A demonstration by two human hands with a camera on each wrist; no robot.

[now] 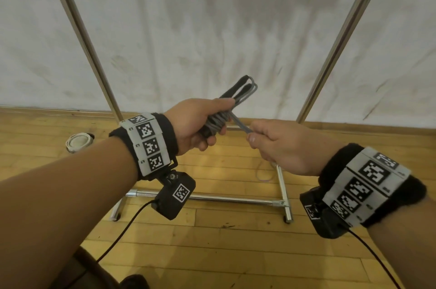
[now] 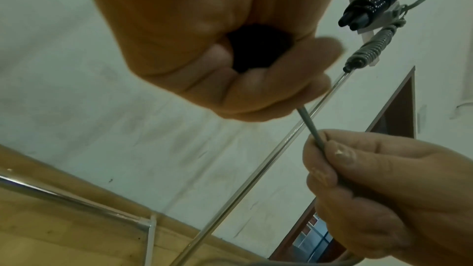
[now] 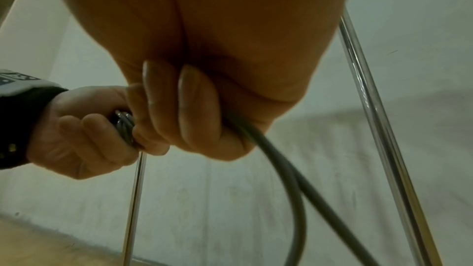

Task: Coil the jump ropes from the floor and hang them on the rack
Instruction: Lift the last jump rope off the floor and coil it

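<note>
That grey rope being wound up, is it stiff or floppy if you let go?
Probably floppy but springy: the grey rope sags in a loose loop below the right hand. The wound bundle might unwind if released, since the left hand grips it tightly. It looks light.

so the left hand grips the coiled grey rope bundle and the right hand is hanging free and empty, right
Not quite. The left hand does grip the coiled grey rope, but the right hand is not empty: it pinches the rope's loose strand, as the left wrist view shows.

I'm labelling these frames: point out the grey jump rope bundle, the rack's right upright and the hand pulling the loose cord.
grey jump rope bundle point(image 1: 215, 121), head view, wrapped middle.
rack's right upright point(image 1: 339, 40), head view, mid-pole.
right hand point(image 1: 283, 144), head view, back of hand.
</note>
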